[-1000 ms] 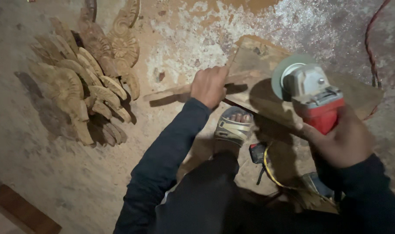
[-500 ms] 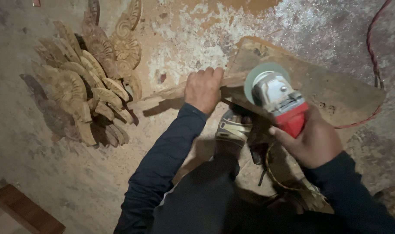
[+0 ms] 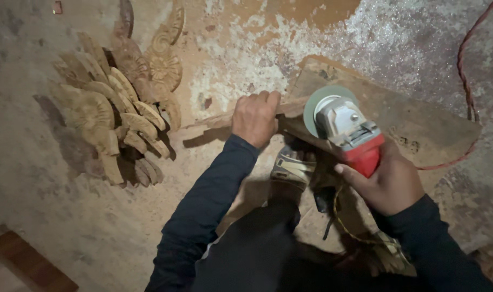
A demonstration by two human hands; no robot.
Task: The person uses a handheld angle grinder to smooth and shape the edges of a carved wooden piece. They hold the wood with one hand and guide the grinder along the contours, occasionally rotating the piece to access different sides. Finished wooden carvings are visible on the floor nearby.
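No container is seen in the head view; the carved wooden pieces (image 3: 114, 116) are simply heaped loose on the floor (image 3: 68, 216), fanned over one another at the left.

The left hand (image 3: 255, 117) is closed over the edge of a narrow wooden strip (image 3: 214, 121), with the fingers curled on top of it. The right hand (image 3: 389, 181) is wrapped tight around the red body of an angle grinder (image 3: 346, 130), whose grey-green disc (image 3: 311, 108) is held just beside the left hand, against the strip where it meets a flat wooden board (image 3: 414, 124). The board is laid across the person's foot, where a sandal (image 3: 290, 167) is partly seen beneath it.

Compared with half a second ago, the grinder has been kept at almost the same place by the strip, and the left hand's grip has stayed unchanged; a second ago the grinder was held further right, over the board.

The floor is seen to be bare, rough and coated in orange-brown sawdust, with a paler speckled patch at upper right. A red cable (image 3: 465, 65) is trailed down the right side. A wooden corner (image 3: 24, 262) is visible at lower left.
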